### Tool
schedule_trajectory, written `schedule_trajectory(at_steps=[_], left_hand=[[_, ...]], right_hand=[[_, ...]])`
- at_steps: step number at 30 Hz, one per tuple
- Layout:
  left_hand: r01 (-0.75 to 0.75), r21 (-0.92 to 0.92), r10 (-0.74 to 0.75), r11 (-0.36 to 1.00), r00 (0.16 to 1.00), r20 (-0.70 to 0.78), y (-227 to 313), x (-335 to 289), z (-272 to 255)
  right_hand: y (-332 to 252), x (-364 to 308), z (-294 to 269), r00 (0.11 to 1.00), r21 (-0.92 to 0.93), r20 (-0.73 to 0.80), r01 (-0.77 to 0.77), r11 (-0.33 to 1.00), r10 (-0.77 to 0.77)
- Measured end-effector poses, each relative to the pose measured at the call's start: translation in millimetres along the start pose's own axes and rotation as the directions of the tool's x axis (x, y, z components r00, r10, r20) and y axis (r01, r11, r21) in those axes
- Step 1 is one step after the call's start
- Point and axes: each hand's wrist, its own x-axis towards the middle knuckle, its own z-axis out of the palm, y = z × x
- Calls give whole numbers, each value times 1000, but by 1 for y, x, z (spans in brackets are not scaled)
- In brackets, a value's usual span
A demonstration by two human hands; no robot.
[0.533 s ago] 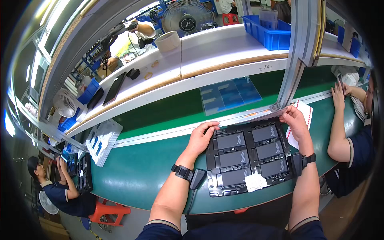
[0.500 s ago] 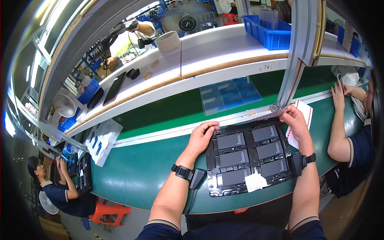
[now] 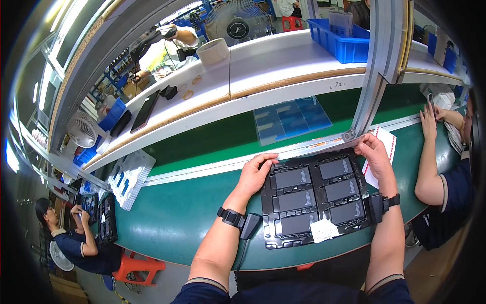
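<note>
Evenly matte rectangular slabs, glossy tray

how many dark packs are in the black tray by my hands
6 dark packs: three in the left column of the black tray, three in the right. Any underneath would be hidden.

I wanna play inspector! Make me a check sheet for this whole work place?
Surface: green table, shiny.
Job's things: black tray with six dark blocks; white paper near its front edge.
Clutter: whitish bag; red-bordered card.
Hands: left hand at tray's far left corner; right hand at far right; grip unclear.
Cables: dark cable below left wrist strap.
Surroundings: shelf, blue bin, co-workers both sides.
</note>
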Motion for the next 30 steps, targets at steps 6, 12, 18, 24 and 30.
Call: schedule_trajectory(at_steps=[6,12,18,24,30], left_hand=[[2,-5,-2,1000,1000,1,3,0,1],[10,-10,-10,1000,1000,1,1,0,0],[-6,4,6,1000,1000,-4,0,0,0],[-2,5,2,1000,1000,-4,0,0,0],[-14,5,14,1000,1000,2,-3,1,0]], right_hand=[[0,0,-1,1000,1,-3,-8,1000,8],[0,0,0,1000,-2,1,-1,1000,1],[-1,-1,1,1000,-6,-1,-2,1000,2],[0,0,0,1000,3,-1,-5,1000,5],[0,0,0,1000,5,8,5,1000,-5]])
